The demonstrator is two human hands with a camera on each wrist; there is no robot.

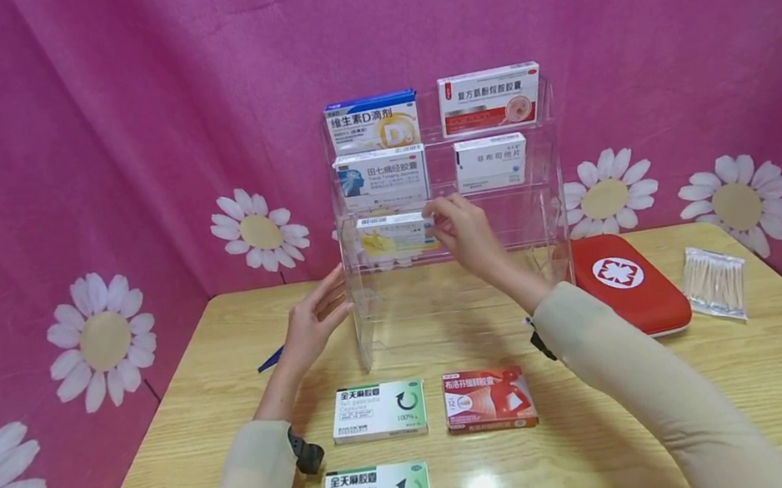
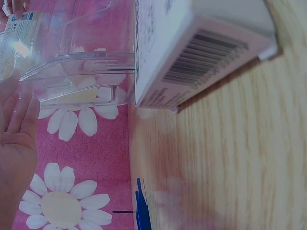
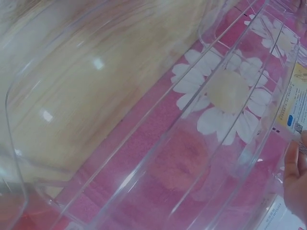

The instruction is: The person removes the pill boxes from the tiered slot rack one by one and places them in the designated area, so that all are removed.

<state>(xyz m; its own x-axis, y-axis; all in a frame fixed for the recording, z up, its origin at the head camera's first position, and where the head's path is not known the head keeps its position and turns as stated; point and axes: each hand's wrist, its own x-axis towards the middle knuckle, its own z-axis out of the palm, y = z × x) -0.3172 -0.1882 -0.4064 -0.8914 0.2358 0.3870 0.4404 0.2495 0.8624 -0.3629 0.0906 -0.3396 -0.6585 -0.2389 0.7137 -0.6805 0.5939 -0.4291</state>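
Note:
A clear acrylic display rack [image 1: 462, 292] with stepped tiers stands at the back of the table. On its third tier, at the left, is a white and yellow medicine box [image 1: 393, 237]. My right hand [image 1: 469, 236] pinches the right end of this box between thumb and fingers; the right wrist view shows the same medicine box [image 3: 292, 100] at its edge. My left hand [image 1: 314, 319] rests against the rack's left side with its fingers extended, as the left hand [image 2: 19, 129] in its wrist view also shows.
Upper tiers hold a vitamin D box [image 1: 373, 124], a red-white box [image 1: 491, 100] and two white boxes [image 1: 384, 177]. Two green-white capsule boxes [image 1: 378, 411] and a red box [image 1: 488, 400] lie in front. A red case [image 1: 629, 288], cotton swabs [image 1: 715, 281] and blue tweezers [image 1: 271, 359] flank the rack.

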